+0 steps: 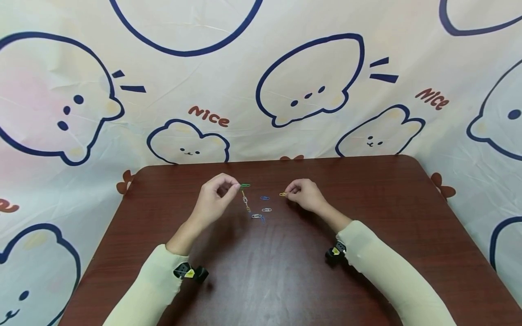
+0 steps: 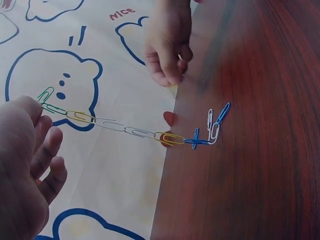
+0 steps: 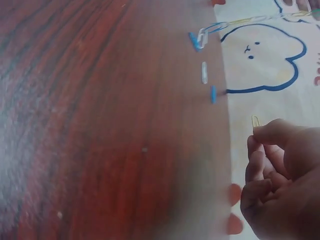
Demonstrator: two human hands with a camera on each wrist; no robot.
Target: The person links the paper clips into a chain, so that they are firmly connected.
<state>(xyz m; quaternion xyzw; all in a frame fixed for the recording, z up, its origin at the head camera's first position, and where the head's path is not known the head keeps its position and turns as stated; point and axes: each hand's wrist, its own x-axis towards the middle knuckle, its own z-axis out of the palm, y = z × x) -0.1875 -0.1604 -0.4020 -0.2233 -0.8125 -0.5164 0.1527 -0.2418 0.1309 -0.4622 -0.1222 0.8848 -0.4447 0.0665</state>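
Observation:
My left hand [image 1: 215, 197] pinches a green paper clip [image 2: 53, 109] at the top end of a paper clip chain [image 2: 110, 124]. From there the chain slants down to the table through yellow, white and blue clips. Its lower end, with a white clip [image 1: 256, 216] and a blue clip [image 1: 263, 220], lies on the wood. Opposite, my right hand [image 1: 306, 194] holds a single yellow paper clip [image 3: 255, 121] between thumb and fingertips, apart from the chain. A loose blue clip [image 1: 265, 198] and a loose white clip [image 1: 267, 209] lie between the hands.
The dark wooden table [image 1: 269, 271] extends toward me and to both sides. Behind its far edge hangs a pale cloth [image 1: 244, 81] printed with cartoon animals. Both wrists, in light sleeves, carry small black cameras [image 1: 335, 252].

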